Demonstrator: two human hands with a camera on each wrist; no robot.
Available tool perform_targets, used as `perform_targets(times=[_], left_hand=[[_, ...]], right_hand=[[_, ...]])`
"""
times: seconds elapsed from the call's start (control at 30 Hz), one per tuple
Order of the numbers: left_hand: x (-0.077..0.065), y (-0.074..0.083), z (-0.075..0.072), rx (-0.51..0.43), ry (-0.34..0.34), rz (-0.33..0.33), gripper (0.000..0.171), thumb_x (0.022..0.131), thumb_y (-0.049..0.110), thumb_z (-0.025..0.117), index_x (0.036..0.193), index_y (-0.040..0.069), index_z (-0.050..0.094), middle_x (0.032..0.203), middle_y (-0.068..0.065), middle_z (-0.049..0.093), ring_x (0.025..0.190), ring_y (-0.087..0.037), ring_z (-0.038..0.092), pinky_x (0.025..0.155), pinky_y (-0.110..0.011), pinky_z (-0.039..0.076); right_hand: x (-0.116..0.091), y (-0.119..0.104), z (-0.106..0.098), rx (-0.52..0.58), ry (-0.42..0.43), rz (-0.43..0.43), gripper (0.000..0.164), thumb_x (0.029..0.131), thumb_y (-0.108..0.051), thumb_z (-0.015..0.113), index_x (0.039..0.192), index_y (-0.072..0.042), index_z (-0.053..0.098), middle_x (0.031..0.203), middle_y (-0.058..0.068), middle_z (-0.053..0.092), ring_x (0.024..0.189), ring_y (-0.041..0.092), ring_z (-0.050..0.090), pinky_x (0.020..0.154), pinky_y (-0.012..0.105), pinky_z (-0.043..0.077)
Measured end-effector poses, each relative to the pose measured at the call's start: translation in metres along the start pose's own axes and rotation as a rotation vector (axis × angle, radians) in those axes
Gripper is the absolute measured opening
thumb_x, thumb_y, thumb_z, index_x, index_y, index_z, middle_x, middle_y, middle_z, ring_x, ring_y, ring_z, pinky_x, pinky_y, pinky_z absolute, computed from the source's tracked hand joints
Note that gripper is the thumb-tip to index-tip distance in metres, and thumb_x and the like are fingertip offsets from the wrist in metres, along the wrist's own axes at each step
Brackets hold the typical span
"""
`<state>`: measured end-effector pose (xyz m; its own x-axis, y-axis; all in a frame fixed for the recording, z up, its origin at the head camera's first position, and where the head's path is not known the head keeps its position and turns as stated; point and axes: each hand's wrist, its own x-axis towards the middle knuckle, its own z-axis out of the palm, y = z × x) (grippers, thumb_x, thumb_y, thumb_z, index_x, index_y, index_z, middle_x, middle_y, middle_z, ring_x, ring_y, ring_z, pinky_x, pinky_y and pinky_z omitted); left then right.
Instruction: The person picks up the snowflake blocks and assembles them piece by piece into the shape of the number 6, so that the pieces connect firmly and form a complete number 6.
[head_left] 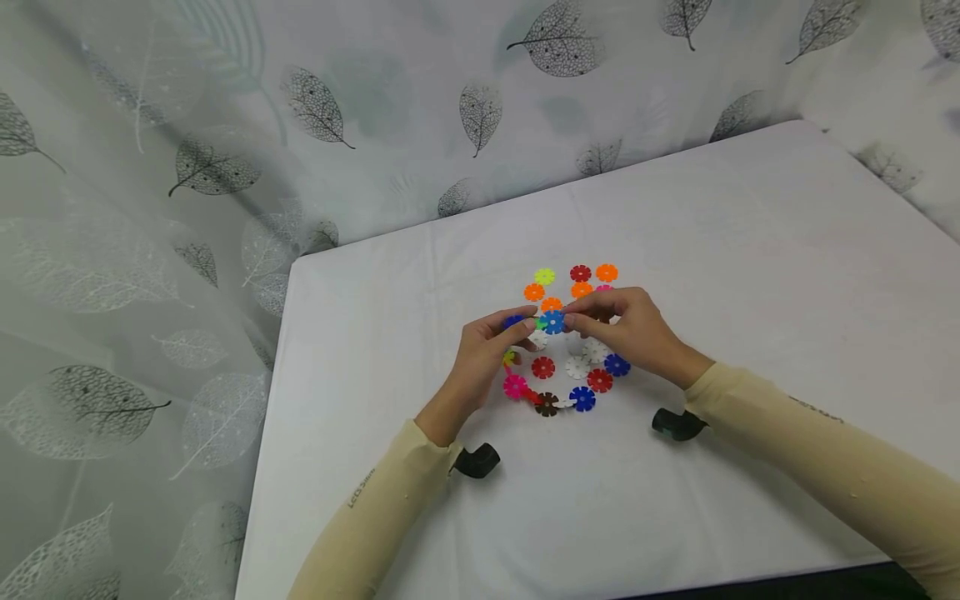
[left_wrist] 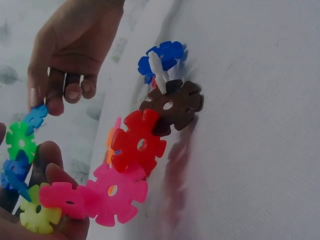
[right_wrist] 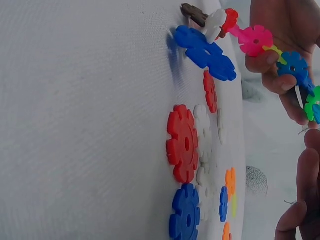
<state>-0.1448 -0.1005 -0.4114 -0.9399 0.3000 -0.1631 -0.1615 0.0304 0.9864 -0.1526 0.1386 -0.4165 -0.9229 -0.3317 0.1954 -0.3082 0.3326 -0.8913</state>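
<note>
Slotted plastic snowflake discs are joined in a chain. My left hand [head_left: 476,354] grips its raised end, near a green disc [left_wrist: 21,141] and a dark blue disc [right_wrist: 293,67]. At the tip, fingers of my right hand [head_left: 633,332] pinch a light blue disc [head_left: 552,322] that meets the green one. From my left fingers the chain curves down through a yellow-green disc [left_wrist: 40,210], a pink disc [left_wrist: 120,192], a red disc [left_wrist: 140,142], a brown disc [left_wrist: 175,106] and a white disc to a blue disc [right_wrist: 205,52] close to the table.
Loose discs lie on the white-covered table [head_left: 375,350]: a red disc [head_left: 543,367], white discs [head_left: 577,367], another blue disc [head_left: 617,365], and orange and yellow ones [head_left: 544,276] farther back. A leaf-patterned curtain [head_left: 315,104] hangs behind the table's far edge.
</note>
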Motion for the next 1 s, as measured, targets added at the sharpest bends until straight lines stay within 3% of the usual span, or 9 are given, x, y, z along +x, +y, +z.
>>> perform_targets(times=[0.23, 0.4, 0.7, 0.77, 1.0], left_hand=[[-0.001, 0.001, -0.003, 0.065, 0.023, -0.022, 0.036, 0.099, 0.025, 0.068, 0.131, 0.009, 0.068, 0.121, -0.019, 0.068, 0.093, -0.024, 0.068, 0.076, -0.03, 0.056], [0.0, 0.002, -0.006, 0.085, 0.052, -0.047, 0.039, 0.098, 0.024, 0.069, 0.133, 0.007, 0.066, 0.114, -0.009, 0.071, 0.095, -0.026, 0.069, 0.077, -0.032, 0.058], [-0.002, 0.004, -0.008, 0.069, 0.098, -0.061, 0.037, 0.099, 0.024, 0.067, 0.132, 0.005, 0.067, 0.108, -0.008, 0.071, 0.082, -0.02, 0.064, 0.068, -0.026, 0.056], [-0.002, 0.004, -0.008, 0.065, 0.108, -0.066, 0.036, 0.098, 0.025, 0.068, 0.13, 0.008, 0.069, 0.107, -0.009, 0.07, 0.078, -0.02, 0.063, 0.067, -0.026, 0.055], [-0.003, 0.005, -0.008, 0.041, 0.124, -0.087, 0.03, 0.098, 0.029, 0.069, 0.124, 0.014, 0.073, 0.114, -0.031, 0.06, 0.075, -0.026, 0.057, 0.064, -0.023, 0.054]], right_hand=[[0.002, 0.003, -0.001, -0.032, -0.008, -0.01, 0.021, 0.098, -0.02, 0.07, 0.113, -0.007, 0.076, 0.092, 0.0, 0.075, 0.079, 0.022, 0.066, 0.068, 0.029, 0.053], [0.004, 0.002, -0.006, -0.047, 0.089, -0.03, 0.025, 0.099, -0.02, 0.069, 0.121, -0.01, 0.074, 0.097, 0.005, 0.075, 0.082, 0.03, 0.066, 0.071, 0.031, 0.051], [0.016, -0.004, -0.019, -0.035, 0.231, -0.097, 0.029, 0.1, -0.015, 0.066, 0.128, -0.008, 0.07, 0.11, 0.007, 0.074, 0.09, 0.011, 0.064, 0.08, 0.023, 0.049], [0.018, -0.004, -0.022, -0.033, 0.249, -0.1, 0.029, 0.099, -0.015, 0.067, 0.128, -0.008, 0.07, 0.112, 0.009, 0.074, 0.091, 0.012, 0.064, 0.08, 0.022, 0.049], [0.025, 0.0, -0.027, -0.035, 0.275, -0.043, 0.03, 0.101, -0.022, 0.065, 0.128, -0.009, 0.071, 0.118, 0.008, 0.072, 0.092, 0.02, 0.063, 0.075, 0.02, 0.05]])
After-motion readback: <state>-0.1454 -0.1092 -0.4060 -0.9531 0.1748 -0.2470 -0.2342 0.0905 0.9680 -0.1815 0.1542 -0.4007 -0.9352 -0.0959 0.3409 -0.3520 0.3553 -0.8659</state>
